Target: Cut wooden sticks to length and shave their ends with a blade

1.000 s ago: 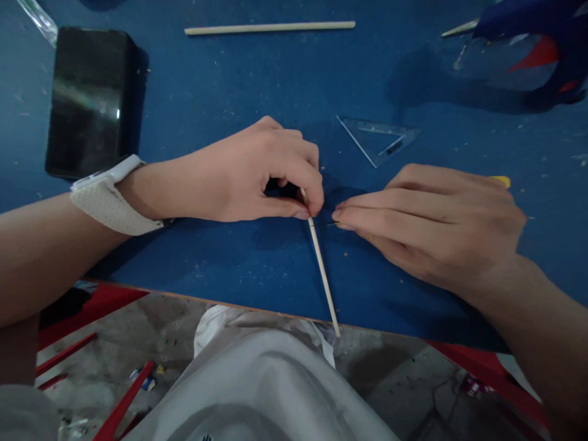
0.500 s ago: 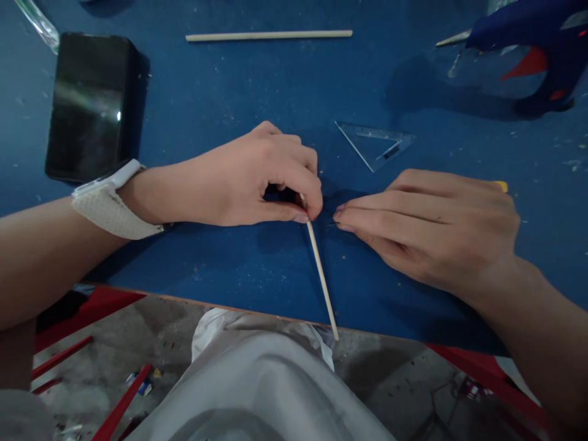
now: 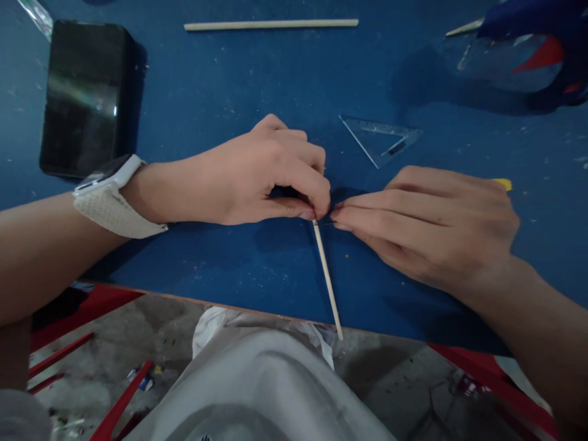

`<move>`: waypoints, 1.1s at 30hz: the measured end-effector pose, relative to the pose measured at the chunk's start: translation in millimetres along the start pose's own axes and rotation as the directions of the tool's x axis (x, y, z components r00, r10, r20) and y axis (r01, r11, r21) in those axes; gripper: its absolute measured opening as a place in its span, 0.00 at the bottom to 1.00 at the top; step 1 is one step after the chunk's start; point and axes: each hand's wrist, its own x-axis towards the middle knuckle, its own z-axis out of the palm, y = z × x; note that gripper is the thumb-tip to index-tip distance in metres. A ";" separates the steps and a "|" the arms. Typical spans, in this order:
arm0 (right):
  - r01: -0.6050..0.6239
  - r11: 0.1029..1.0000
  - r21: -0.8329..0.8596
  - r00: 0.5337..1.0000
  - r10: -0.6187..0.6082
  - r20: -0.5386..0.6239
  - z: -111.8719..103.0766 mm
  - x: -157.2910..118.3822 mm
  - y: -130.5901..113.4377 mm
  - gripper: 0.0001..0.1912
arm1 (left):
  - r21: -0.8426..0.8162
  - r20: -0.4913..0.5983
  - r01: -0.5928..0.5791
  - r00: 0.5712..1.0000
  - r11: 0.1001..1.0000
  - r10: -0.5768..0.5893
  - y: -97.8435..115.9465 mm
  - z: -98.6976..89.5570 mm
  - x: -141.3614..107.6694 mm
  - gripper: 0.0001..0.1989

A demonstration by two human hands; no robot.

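Note:
My left hand [image 3: 285, 174] pinches a thin round wooden stick [image 3: 328, 278] between thumb and forefinger. The stick slants toward me, its near end reaching the table edge, and a dark mark shows on it just below the fingertips. Close by on the right, my right hand [image 3: 432, 220] is closed, palm down, around a slim tool mostly hidden by the fingers. A thin dark tip [image 3: 328, 223] pokes out toward the stick, and a yellow end [image 3: 504, 184] shows behind the hand. Beyond the hands lies a clear set square [image 3: 362, 127].
Another wooden stick [image 3: 271, 25] lies across the far side of the blue table [image 3: 257, 269]. A black phone-like device [image 3: 82, 98] is at the left. A blue glue gun [image 3: 514, 24] with a red trigger occupies the far right corner.
My left hand has shifted slightly right with the stick, closer to the right fingertips. The dark mark on the stick now shows. The view has shifted a little.

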 end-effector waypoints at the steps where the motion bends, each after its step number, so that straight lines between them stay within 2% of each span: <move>1: 0.010 1.000 0.002 1.000 -0.010 -0.010 -0.5 1.3 0.1 0.11 | -0.008 0.003 0.005 1.000 1.000 -0.005 0.3 0.0 0.4 0.14; 7: -0.045 0.998 0.050 0.994 0.040 0.106 -12.9 3.4 8.2 0.15 | 0.014 0.018 0.001 1.000 1.000 -0.002 0.4 -2.1 -0.2 0.14; 14: -0.007 1.000 0.022 0.999 0.006 0.050 -13.1 5.0 5.1 0.11 | -0.032 -0.004 0.005 1.000 0.999 -0.005 -1.9 -0.4 -0.9 0.12; 18: -0.021 1.000 -0.001 0.999 0.021 0.047 -11.2 5.4 3.8 0.09 | 0.000 0.008 -0.001 1.000 1.000 0.001 -0.3 -0.9 -1.3 0.14; 22: -0.015 1.000 -0.012 0.998 0.016 0.066 -12.7 3.9 4.5 0.10 | 0.026 0.005 -0.033 0.999 0.999 0.033 0.4 -1.6 -2.1 0.15; 33: -0.030 0.999 0.032 0.997 0.028 0.069 -14.3 2.7 5.0 0.11 | 0.041 0.007 -0.030 1.000 0.999 0.030 -0.2 -1.6 -1.1 0.14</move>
